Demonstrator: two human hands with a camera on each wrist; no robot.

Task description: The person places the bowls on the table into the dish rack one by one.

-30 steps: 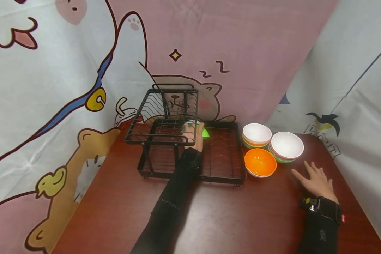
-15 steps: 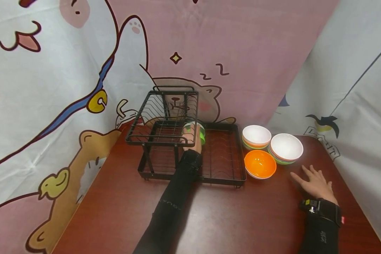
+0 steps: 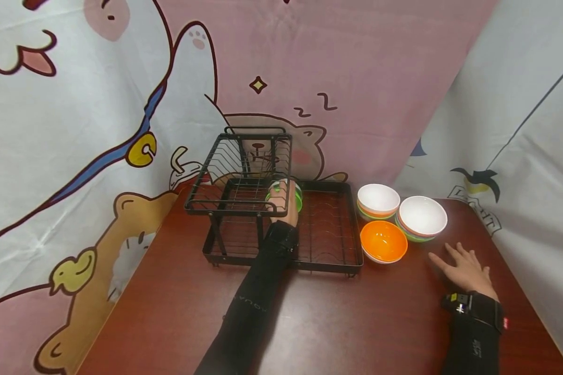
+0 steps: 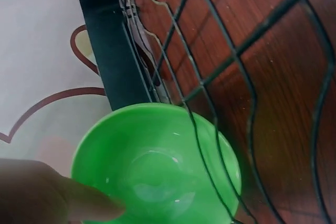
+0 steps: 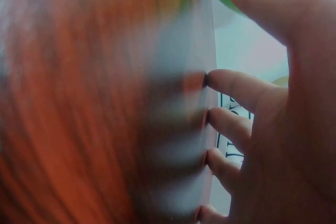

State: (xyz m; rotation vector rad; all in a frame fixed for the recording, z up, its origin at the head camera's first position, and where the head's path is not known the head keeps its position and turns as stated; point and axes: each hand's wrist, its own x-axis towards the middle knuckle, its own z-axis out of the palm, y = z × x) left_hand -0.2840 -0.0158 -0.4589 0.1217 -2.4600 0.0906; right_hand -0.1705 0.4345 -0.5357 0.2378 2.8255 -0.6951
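Note:
My left hand (image 3: 283,207) reaches into the lower tray of the black dish rack (image 3: 328,266), partly behind the upper tier's wires. It pinches a green bowl (image 4: 152,156) at the rim, with the thumb (image 4: 84,198) over the bowl's inside in the left wrist view. Thin rack wires cross the bowl's side there; the other left fingers are hidden. On the tabletop at right lies my right hand (image 3: 466,268), fingers spread and holding nothing. Its fingertips (image 5: 214,77) touch the table in the right wrist view.
Two stacks of bowls, each topped by a white bowl (image 3: 378,198), stand right of the rack. An orange bowl (image 3: 383,242) sits in front of them. The rack's raised upper tier (image 3: 234,211) overhangs its left half. Printed cloth (image 3: 366,78) hangs behind the table.
The green bowl has swung left and down in my left hand, nearer the upper tier. My right hand stays in almost the same place.

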